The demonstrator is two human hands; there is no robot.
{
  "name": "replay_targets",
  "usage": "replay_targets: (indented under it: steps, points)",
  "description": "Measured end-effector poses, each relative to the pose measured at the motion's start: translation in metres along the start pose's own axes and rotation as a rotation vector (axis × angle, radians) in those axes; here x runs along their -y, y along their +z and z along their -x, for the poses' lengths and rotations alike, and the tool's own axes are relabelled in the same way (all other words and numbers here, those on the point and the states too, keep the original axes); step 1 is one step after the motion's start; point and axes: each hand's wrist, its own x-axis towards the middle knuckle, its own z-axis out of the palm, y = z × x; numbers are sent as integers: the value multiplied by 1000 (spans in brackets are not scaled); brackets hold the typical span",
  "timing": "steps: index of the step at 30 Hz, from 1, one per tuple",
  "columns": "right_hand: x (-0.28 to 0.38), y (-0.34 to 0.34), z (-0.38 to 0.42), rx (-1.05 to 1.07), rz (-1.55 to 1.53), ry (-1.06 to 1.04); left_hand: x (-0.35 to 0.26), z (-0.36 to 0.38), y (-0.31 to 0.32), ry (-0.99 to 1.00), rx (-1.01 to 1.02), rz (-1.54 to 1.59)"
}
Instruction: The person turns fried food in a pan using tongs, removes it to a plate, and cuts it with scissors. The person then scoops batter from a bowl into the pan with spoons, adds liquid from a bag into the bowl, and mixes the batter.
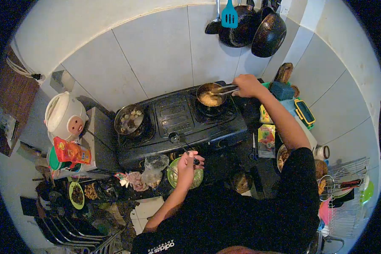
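My left hand (189, 167) is closed around the dark handle of a small ladle (174, 137). The ladle's round head hangs over the front edge of the black gas stove (173, 113). Directly under that hand is a green bowl (197, 181) with a pale mixture in it. My right hand (247, 86) grips metal tongs (226, 89), whose tips reach into a small pan (211, 98) on the right burner. Golden food lies in the bubbling oil of that pan. On the left burner, a wok (131, 120) holds pale pieces in liquid.
Left of the stove are a white rice cooker (65, 116) and a red packet (72, 151). A plastic bag (155, 163) lies beside the bowl. Scissors (253, 148) and a seasoning packet (266, 141) lie at right, near a dish rack (347, 194). Dark pans (269, 36) hang on the wall.
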Motion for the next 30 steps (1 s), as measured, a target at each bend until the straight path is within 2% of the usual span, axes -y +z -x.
replay_targets:
  steps: [6,10,12,15,22,25,27,28,30]
  points:
    - [-4,-11,13,-93,5,63,3,-3,-3,16,14,7]
    - [2,-19,18,-30,39,111,3,-3,-2,13,9,18]
    - [0,-15,21,-124,99,51,3,-3,-1,7,15,22]
    - [-3,-15,21,-139,57,93,2,-3,0,1,16,22]
    - [-5,-15,4,1,-6,208,7,-4,-3,19,25,26]
    - [-7,-13,-6,42,-7,111,5,-1,-3,17,2,21]
    - [-4,-12,-12,-30,240,-58,5,0,-5,12,-1,17]
    - [-2,-13,-15,-30,238,-61,6,0,-6,3,-3,14]
    - [0,-16,-22,-48,389,-202,4,2,-6,0,-15,9]
